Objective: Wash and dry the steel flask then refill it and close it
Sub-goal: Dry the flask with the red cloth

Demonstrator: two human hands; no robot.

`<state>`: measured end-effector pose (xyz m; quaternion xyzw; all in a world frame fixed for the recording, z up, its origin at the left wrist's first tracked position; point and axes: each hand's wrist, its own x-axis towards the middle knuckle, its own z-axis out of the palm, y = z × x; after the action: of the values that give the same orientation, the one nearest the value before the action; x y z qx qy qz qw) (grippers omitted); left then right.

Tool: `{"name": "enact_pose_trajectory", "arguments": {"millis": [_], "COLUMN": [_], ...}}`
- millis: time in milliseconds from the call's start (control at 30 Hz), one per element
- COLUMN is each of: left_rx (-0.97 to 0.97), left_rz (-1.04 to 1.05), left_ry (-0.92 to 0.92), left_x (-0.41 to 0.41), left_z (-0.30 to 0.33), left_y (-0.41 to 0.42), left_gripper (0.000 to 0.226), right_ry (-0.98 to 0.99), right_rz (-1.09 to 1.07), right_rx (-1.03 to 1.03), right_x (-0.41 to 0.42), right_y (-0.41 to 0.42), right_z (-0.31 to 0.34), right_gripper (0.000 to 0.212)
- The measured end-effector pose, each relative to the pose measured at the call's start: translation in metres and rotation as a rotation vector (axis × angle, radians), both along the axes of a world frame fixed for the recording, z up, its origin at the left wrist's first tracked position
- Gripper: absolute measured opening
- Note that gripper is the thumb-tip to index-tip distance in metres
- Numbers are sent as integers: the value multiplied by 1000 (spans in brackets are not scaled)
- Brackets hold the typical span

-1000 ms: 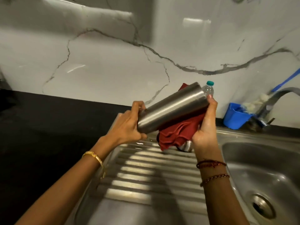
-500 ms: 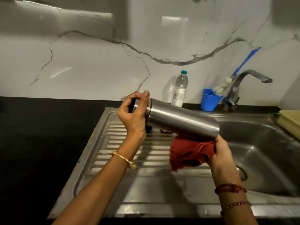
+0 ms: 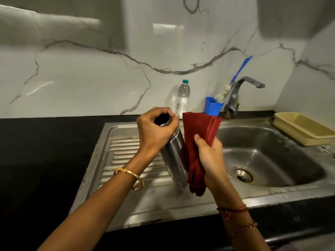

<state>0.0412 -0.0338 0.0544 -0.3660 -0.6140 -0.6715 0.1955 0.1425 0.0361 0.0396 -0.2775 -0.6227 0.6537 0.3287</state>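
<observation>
Drying now: my left hand [image 3: 155,131] curls round the steel flask [image 3: 175,156] neck above the drainboard [image 3: 126,156], right hand [image 3: 208,156] gripping the red cloth [image 3: 199,131] against it. I'd turn it slowly, wiping everywhere.

**user1:** anyone able to read a brand or label anywhere here? I'm squinting at the plastic water bottle [image 3: 182,98] by the wall.

**user2:** nope, nothing legible. Its label is too small and blurry to make out. The steel flask [image 3: 175,156] shows bare metal, no logo or print facing us. Same with the blue cup [image 3: 213,108] and the yellow tray [image 3: 304,130], no writing readable at all.
</observation>
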Motion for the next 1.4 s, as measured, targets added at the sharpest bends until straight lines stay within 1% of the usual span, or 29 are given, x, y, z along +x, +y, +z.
{"name": "enact_pose_trajectory", "arguments": {"millis": [67,100,133,167,200,300,367,433,500,567,633,700,767,900,1000,1067,1167,1200,1267,1333,1400], "left_rx": [-35,-52,-63,-68,-70,-72,-78,-100,-113,-124,-150,-159,-139,-27,-5,-2,-9,-12,-1,13,29], "left_rz": [-17,-24,-29,-31,-32,-35,-46,-85,-156,-203,-192,-168,-155,-162,-164,-152,-150,-151,-156,-163,-154], "left_ry": [-5,-8,-13,-22,-35,-79,-98,-135,-205,-251,-246,-209,-196,-229,-195,-178,-146,-124,-90,-91,-114], "left_x": [0,-1,-2,-3,-3,-3,-4,-5,-4,-3,-2,-4,-8,-16,-15,-13,-13,-13,-12,-13,-18], "left_z": [0,-1,-2,-4,-5,-7,-7,-5,-2,3,6,6,2,-6,-8,-8,-7,-8,-12,-13,-14], "left_y": [0,-1,-2,-3,-3,-6,-7,-8,-9,-7,-3,0,0,-5,-5,-3,1,2,1,-3,-10], "left_gripper": [19,19,20,20,20,19,17,15,14,18,19,15,11,20,13,10,5,6,8,9,9], "right_ry": [-13,-47,-86,-113,-125,-220,-266,-248,-212,-175,-111,-15,38,-131,-200,-177,-74,-39,3,62,63], "right_rz": [72,109,147,170,174,118,121,114,62,5,-45,-88,-91,-132,-189,-193,-185,-182,-196,-203,-202], "right_rx": [84,108,123,140,172,328,457,576,624,583,418,296,234,123,61,53,61,92,233,338,349], "right_x": [-6,-10,-11,-13,-15,-15,-15,-16,-20,-29,-44,-53,-54,-40,-35,-38,-47,-50,-55,-58,-57], "right_y": [-10,-16,-20,-23,-24,-23,-20,-16,-10,-12,-17,-20,-21,-21,-23,-24,-26,-28,-32,-37,-41], "right_z": [-5,-6,-6,-8,-9,-11,-12,-12,-14,-11,-9,-10,-19,-74,-91,-77,-35,-22,-7,-10,-30], "right_gripper": [14,24,41,53,54,32,25,28,34,36,34,33,38,51,42,39,39,40,43,40,33]}}
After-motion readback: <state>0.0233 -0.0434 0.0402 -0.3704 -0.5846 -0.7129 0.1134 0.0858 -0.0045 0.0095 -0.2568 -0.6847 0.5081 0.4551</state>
